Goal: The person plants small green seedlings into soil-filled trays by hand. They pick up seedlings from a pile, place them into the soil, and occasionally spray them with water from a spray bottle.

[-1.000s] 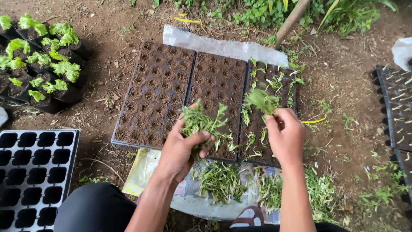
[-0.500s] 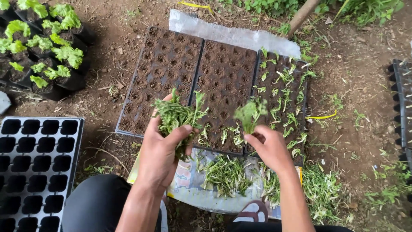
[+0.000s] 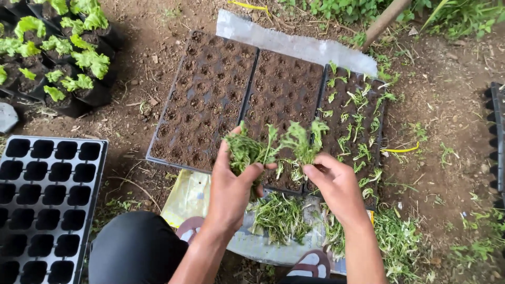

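Observation:
My left hand grips a bunch of green seedlings over the near edge of the middle soil tray. My right hand pinches a single seedling by its stem, right beside the bunch. Three black soil-filled trays lie side by side on the ground. The left tray holds only dimpled soil. Small seedlings stand in most of the right tray, and a few stand along the middle tray's near row.
Loose seedling piles lie on a plastic sheet near my knees. An unfilled black cell tray is at the left. Potted leafy plants stand at upper left. Another tray edge shows at right. Bare dirt surrounds everything.
My right hand drew back from the right tray with one seedling and came close to my left hand's bunch. The left hand shifted left, then back right. The view tilted slightly.

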